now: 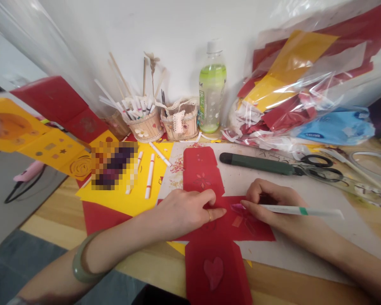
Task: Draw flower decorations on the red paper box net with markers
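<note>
A red paper cut in a cross-shaped box outline (206,237) lies in front of me, with a heart (213,273) on its nearest panel and a petal pattern (203,181) on the far one. My left hand (187,212) rests on the middle of the paper, index finger stretched out flat and the others loosely bent, holding nothing. On the right panel, my right hand (269,203) grips a slim white pen with a green band (301,210). Its tip end is by a pink petal shape (238,206); the fingers partly hide it. An orange piece (237,221) sits just below.
A dark green craft knife (257,163) and black-handled scissors (324,167) lie beyond my right hand. White pens (150,176) lie on yellow paper (114,199) at left. Behind stand wooden pots (146,127), a bottle (212,93) and a plastic bag of paper scraps (298,84).
</note>
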The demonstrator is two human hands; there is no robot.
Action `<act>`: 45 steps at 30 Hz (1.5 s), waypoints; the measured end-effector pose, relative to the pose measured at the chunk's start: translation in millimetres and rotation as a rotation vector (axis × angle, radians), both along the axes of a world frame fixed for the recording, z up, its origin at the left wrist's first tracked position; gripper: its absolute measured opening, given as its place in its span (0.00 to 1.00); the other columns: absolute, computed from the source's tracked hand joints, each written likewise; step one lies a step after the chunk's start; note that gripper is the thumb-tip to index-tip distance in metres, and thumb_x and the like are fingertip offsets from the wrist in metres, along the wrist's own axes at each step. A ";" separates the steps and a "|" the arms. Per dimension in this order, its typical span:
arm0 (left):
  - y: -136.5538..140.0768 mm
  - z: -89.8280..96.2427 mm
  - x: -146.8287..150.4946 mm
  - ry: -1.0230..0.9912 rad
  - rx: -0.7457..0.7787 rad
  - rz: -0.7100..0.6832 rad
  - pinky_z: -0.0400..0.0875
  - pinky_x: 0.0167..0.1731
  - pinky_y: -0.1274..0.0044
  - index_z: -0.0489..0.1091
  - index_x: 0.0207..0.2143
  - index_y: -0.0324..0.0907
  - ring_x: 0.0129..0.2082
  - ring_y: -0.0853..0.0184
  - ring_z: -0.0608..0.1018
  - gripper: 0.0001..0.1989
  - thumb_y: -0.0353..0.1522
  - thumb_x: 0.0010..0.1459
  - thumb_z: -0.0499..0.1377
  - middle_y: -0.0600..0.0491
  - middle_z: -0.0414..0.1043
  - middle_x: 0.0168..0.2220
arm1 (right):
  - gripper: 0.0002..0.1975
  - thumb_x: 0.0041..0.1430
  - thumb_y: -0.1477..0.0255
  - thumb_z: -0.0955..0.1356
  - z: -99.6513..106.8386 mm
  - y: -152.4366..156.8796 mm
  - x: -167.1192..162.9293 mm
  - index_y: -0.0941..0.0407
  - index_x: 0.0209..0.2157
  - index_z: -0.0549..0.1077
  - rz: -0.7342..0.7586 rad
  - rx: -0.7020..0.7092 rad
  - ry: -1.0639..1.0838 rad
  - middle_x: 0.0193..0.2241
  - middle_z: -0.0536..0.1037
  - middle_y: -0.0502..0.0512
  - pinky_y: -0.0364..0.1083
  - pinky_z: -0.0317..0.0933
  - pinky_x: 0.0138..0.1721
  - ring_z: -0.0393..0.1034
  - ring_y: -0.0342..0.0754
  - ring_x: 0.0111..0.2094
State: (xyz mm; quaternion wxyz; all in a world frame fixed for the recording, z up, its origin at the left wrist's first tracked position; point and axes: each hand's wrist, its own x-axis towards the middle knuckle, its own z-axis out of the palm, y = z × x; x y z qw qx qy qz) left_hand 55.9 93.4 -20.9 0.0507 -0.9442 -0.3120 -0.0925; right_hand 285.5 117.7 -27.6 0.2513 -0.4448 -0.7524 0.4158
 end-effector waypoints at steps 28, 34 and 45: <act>0.1 -5.6 -0.5 0.033 -0.011 0.023 0.50 0.17 0.80 0.68 0.44 0.48 0.23 0.74 0.66 0.18 0.36 0.67 0.40 0.57 0.66 0.32 | 0.13 0.51 0.71 0.63 8.3 -1.4 -2.5 0.53 0.18 0.54 -0.068 -0.007 0.005 0.15 0.60 0.45 0.41 0.49 0.19 0.53 0.42 0.19; 0.5 -4.6 -0.4 0.026 0.014 0.004 0.51 0.16 0.80 0.68 0.45 0.48 0.23 0.73 0.66 0.18 0.35 0.67 0.39 0.56 0.66 0.32 | 0.12 0.51 0.71 0.63 7.8 -1.8 -2.1 0.53 0.19 0.55 -0.051 0.001 -0.001 0.16 0.61 0.45 0.41 0.49 0.19 0.54 0.41 0.20; 0.7 -6.1 -0.7 0.020 0.006 0.011 0.52 0.16 0.81 0.68 0.44 0.47 0.23 0.74 0.66 0.16 0.35 0.67 0.41 0.56 0.66 0.32 | 0.12 0.51 0.72 0.63 6.5 -2.0 -0.7 0.53 0.18 0.55 -0.062 -0.018 0.002 0.15 0.61 0.45 0.41 0.49 0.18 0.54 0.41 0.18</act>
